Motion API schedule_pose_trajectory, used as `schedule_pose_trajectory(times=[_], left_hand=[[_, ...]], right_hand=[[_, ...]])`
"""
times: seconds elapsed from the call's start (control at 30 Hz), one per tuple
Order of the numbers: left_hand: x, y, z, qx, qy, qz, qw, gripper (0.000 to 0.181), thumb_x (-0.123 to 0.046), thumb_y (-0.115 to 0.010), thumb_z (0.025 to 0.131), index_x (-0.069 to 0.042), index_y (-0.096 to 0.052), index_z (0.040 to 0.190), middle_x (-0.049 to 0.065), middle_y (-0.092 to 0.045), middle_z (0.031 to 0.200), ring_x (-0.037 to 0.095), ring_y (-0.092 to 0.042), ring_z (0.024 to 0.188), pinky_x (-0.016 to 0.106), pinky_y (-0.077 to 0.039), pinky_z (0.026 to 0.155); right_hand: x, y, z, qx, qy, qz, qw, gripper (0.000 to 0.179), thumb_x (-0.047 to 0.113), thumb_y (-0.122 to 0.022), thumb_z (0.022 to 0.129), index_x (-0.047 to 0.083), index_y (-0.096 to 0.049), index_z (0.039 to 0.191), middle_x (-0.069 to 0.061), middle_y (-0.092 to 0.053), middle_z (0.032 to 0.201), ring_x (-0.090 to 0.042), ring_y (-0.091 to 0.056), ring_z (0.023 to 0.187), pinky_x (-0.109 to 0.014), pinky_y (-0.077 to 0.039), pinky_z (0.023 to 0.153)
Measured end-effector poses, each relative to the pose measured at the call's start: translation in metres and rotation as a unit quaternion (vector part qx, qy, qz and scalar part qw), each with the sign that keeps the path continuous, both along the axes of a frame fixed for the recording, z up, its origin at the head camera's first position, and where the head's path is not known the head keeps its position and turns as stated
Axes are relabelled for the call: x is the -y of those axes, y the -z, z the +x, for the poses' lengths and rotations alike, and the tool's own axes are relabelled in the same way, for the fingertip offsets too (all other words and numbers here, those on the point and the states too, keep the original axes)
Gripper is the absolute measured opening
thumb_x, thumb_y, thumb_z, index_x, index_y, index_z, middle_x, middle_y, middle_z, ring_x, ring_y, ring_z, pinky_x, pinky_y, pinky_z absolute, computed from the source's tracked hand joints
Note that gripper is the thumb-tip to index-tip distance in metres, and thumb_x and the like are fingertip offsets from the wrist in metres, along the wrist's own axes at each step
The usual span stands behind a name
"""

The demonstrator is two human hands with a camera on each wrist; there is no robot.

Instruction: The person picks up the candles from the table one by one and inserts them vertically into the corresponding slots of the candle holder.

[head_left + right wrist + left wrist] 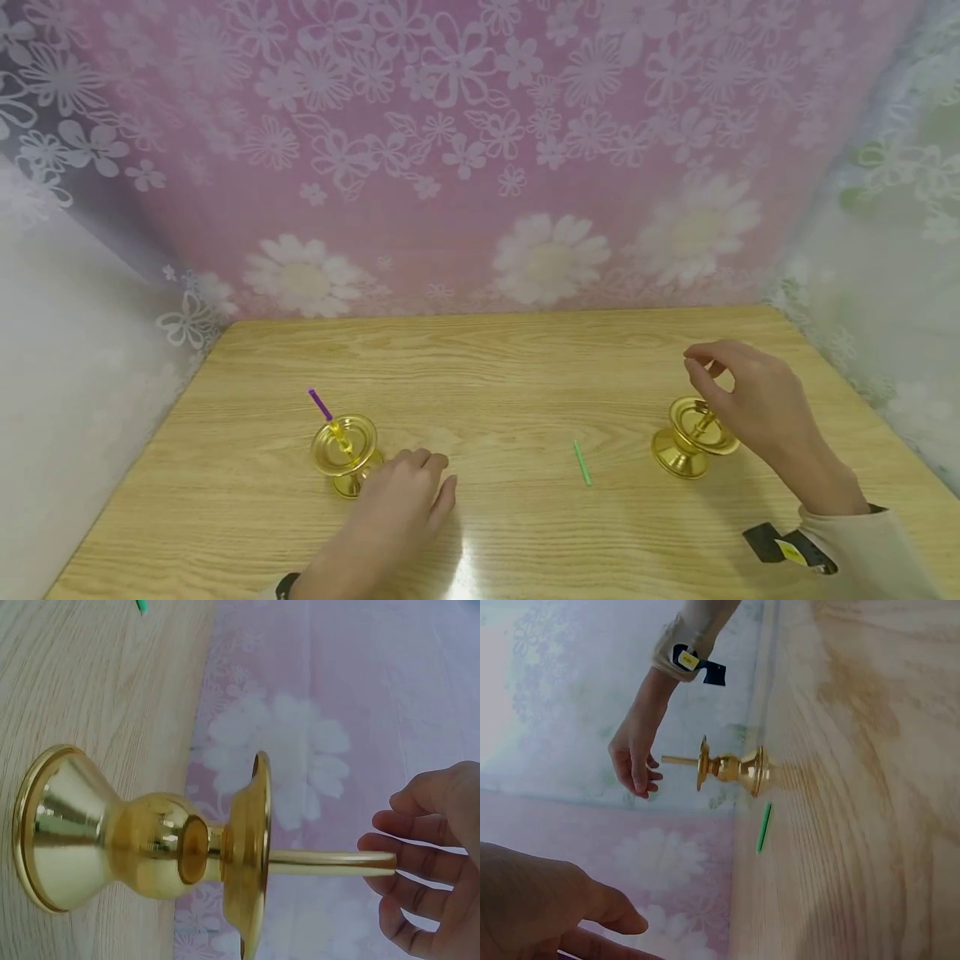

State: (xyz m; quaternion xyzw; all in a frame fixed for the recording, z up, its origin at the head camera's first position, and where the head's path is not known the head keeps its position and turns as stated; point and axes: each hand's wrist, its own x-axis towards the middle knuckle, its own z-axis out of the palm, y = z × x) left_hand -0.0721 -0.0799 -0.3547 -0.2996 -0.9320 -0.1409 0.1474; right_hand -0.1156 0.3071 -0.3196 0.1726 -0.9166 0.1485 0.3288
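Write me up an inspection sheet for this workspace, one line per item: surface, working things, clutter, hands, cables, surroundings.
Surface: wood-grain table, with a bright glare patch at its near side.
Working things: left gold holder upright, a purple stick rising from it; right gold holder upright, no stick on its stem; green stick lying on the table between them, nearer the right one.
Clutter: nothing seen.
Left hand: beside the left holder, fingers loosely bent, nothing seen held; contact cannot be told.
Right hand: by the top of the right holder's stem, fingers curved, nothing seen held.
Cables: nothing seen.
Surroundings: flower-patterned pink backdrop behind, paler at both sides.
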Motion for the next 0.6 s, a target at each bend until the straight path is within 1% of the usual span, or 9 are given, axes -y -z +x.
schedule_pose_trajectory(times=[0.07,0.1,0.13,0.2,0.37,0.47,0.6], left_hand=[[-0.009,-0.001,0.002,0.036,0.023,-0.011,0.9991,0.019,-0.016,-0.066,0.088,0.001,-0.070,0.095,0.010,-0.070,0.087,0.024,-0.068,0.078,0.032,-0.057,0.062],[-0.013,0.000,0.003,0.048,0.034,-0.014,0.9982,0.020,-0.016,-0.065,0.089,0.002,-0.071,0.096,0.010,-0.070,0.088,0.024,-0.068,0.080,0.032,-0.057,0.064],[-0.017,0.000,0.004,0.057,0.043,-0.019,0.9973,0.020,-0.017,-0.065,0.089,0.001,-0.071,0.096,0.009,-0.070,0.088,0.022,-0.067,0.079,0.030,-0.057,0.063],[-0.024,0.001,0.005,0.057,0.053,-0.029,0.9966,0.020,-0.017,-0.064,0.090,0.001,-0.071,0.096,0.006,-0.069,0.084,0.018,-0.065,0.075,0.027,-0.055,0.061],[-0.040,0.005,0.006,0.033,0.072,-0.036,0.9962,0.013,-0.017,-0.066,0.089,-0.005,-0.069,0.086,-0.002,-0.060,0.071,0.008,-0.052,0.060,0.017,-0.043,0.050],[-0.049,0.009,0.006,0.023,0.087,-0.035,0.9953,0.013,-0.017,-0.066,0.089,-0.008,-0.066,0.081,-0.004,-0.056,0.067,0.005,-0.046,0.057,0.014,-0.037,0.048],[-0.059,0.016,0.001,0.025,0.096,-0.029,0.9946,0.015,-0.017,-0.065,0.090,-0.009,-0.065,0.078,-0.006,-0.053,0.065,0.002,-0.040,0.054,0.011,-0.033,0.047]], right_hand=[[-0.005,0.000,0.001,0.000,0.003,-0.002,1.0000,0.017,0.001,-0.069,0.082,0.004,-0.071,0.098,-0.009,-0.069,0.085,-0.023,-0.060,0.064,-0.027,-0.038,0.044],[-0.008,0.000,0.001,0.000,0.005,-0.003,1.0000,0.017,0.001,-0.069,0.083,0.005,-0.071,0.099,-0.009,-0.069,0.085,-0.022,-0.059,0.063,-0.026,-0.038,0.044],[-0.010,0.000,0.001,0.002,0.007,-0.005,1.0000,0.017,0.002,-0.068,0.083,0.005,-0.071,0.100,-0.009,-0.069,0.086,-0.022,-0.059,0.064,-0.026,-0.038,0.044],[-0.014,-0.001,0.001,0.002,0.012,-0.009,0.9999,0.017,0.002,-0.068,0.084,0.005,-0.071,0.100,-0.009,-0.069,0.086,-0.022,-0.059,0.065,-0.026,-0.038,0.045],[-0.024,0.000,0.002,0.018,0.026,-0.011,0.9994,0.016,0.003,-0.068,0.085,0.004,-0.071,0.101,-0.010,-0.069,0.086,-0.024,-0.058,0.068,-0.027,-0.041,0.049],[-0.029,0.002,0.002,0.029,0.035,-0.011,0.9989,0.015,0.004,-0.067,0.087,0.003,-0.071,0.101,-0.011,-0.069,0.087,-0.025,-0.058,0.068,-0.028,-0.041,0.050],[-0.035,0.006,0.002,0.040,0.043,-0.011,0.9982,0.015,0.005,-0.066,0.087,0.003,-0.071,0.102,-0.012,-0.069,0.087,-0.025,-0.059,0.069,-0.029,-0.042,0.050]])
